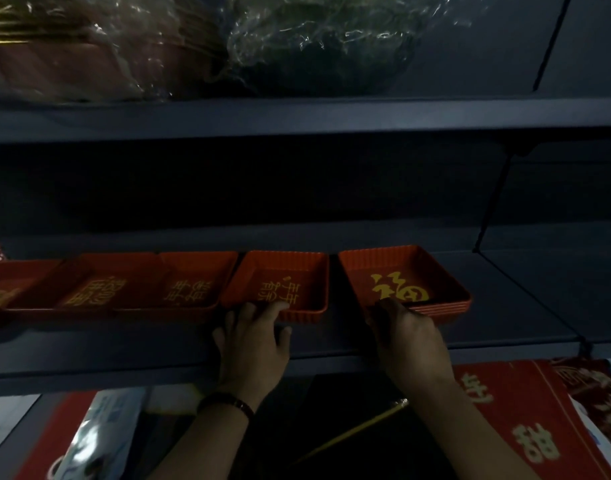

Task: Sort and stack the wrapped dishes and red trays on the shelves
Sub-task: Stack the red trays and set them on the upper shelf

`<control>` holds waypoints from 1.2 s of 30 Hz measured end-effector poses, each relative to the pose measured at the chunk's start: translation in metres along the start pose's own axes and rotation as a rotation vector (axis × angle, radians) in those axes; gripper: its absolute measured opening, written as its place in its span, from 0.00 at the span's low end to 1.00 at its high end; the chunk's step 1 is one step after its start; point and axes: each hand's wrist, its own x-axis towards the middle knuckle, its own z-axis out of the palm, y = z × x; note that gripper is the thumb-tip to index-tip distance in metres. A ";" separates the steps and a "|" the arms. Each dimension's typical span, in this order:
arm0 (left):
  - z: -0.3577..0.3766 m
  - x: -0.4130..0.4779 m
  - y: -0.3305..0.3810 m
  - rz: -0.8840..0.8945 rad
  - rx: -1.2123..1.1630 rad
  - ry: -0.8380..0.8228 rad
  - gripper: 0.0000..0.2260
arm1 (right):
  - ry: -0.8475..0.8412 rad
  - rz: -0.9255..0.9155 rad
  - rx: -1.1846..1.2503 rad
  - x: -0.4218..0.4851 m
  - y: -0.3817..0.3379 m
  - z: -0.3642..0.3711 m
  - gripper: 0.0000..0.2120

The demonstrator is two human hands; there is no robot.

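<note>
Several red square trays with gold characters sit in a row on the dark middle shelf [332, 355]. My left hand [252, 344] grips the front edge of one red tray [280, 271] near the centre. My right hand [411, 337] holds the front left corner of a small stack of red trays [411, 268] to its right. More red trays [134, 282] line up to the left, touching one another. On the upper shelf [297, 116], dishes wrapped in clear plastic [318, 39] rest beside a wrapped reddish bundle [65, 60].
The shelf surface right of the tray stack [526, 292] is bare and ends at a dark bracket [487, 216]. Below the shelf lie red cloths with gold lettering [526, 431] at right and shiny packages [89, 438] at left.
</note>
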 end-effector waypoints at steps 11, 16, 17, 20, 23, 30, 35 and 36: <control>-0.016 -0.040 0.008 0.129 -0.122 -0.043 0.25 | -0.323 -0.182 0.201 -0.036 -0.057 0.047 0.31; -0.036 -0.050 -0.028 0.192 -0.152 0.120 0.23 | -0.243 -0.187 0.195 -0.039 -0.059 0.044 0.22; -0.040 -0.050 -0.039 0.183 -0.130 0.097 0.24 | -0.237 -0.176 0.212 -0.040 -0.058 0.041 0.22; -0.043 -0.053 -0.064 0.181 -0.166 -0.100 0.26 | -0.244 -0.150 0.222 -0.042 -0.052 0.032 0.21; -0.042 -0.055 -0.068 0.203 -0.177 -0.162 0.20 | -0.256 -0.159 0.090 -0.048 -0.053 0.024 0.21; -0.042 -0.076 -0.057 0.160 -0.277 -0.131 0.28 | -0.370 -0.173 0.198 -0.077 -0.079 0.033 0.30; -0.059 -0.078 -0.083 0.056 -0.197 -0.083 0.36 | -0.274 -0.155 0.304 -0.085 -0.076 0.026 0.27; -0.061 -0.076 -0.091 0.022 -0.200 -0.090 0.35 | -0.260 -0.162 0.320 -0.087 -0.075 0.024 0.26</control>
